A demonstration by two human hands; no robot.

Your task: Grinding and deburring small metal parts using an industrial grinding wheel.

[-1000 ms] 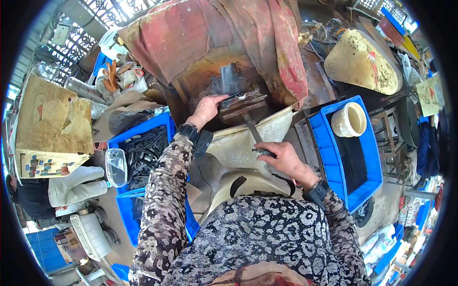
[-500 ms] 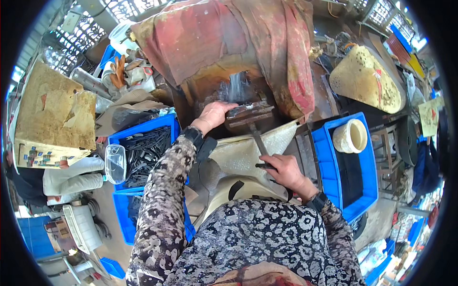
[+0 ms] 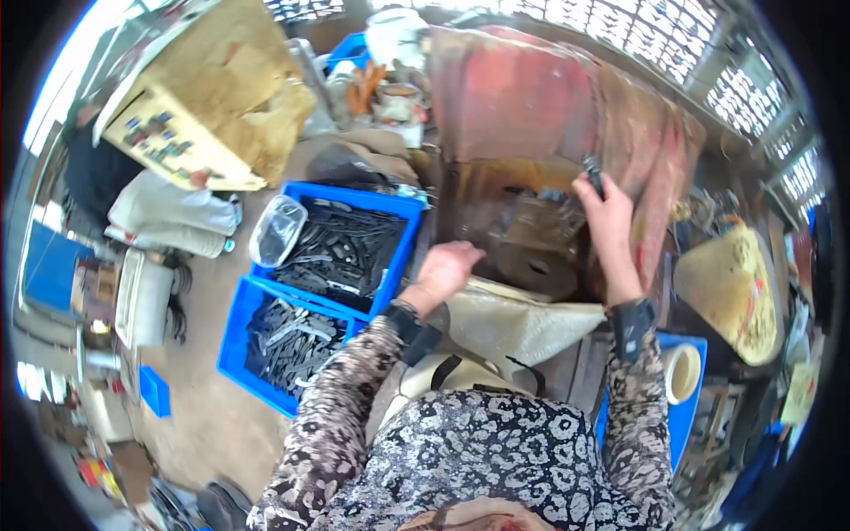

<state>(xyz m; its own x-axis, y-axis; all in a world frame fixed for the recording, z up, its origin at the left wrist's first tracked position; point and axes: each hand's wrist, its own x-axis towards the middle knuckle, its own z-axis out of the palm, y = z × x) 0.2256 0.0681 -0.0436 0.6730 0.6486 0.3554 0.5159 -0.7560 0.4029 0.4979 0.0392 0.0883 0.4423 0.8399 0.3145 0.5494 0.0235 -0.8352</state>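
My right hand [image 3: 607, 214] is raised at the right side of the cloth-draped machine opening, its fingers closed round a short dark elongated piece [image 3: 593, 175]. What kind of piece this is, I cannot make out. Lower and to the left, my left hand [image 3: 445, 273] hovers by the front edge of the opening with fingers drawn together. Whether anything lies in them is hidden by blur. Inside the wet brown machine opening [image 3: 474, 199] are a blocky brown part and a rounded dark shape, both smeared. A pale plastic sheet [image 3: 522, 327] hangs below its front edge.
Left of me, a blue bin [image 3: 412, 239] and another blue bin [image 3: 232, 341] hold many dark strip-like pieces. A clear plastic tub [image 3: 277, 232] rests at the rim. On the right, a cream bucket [image 3: 683, 373] stands in a blue crate. A person [image 3: 168, 212] in pale trousers is at left.
My view has swung left. My right hand has left the bar handle and risen to the opening's right side with a dark piece. My left hand has drawn back. The water spray no longer shows.
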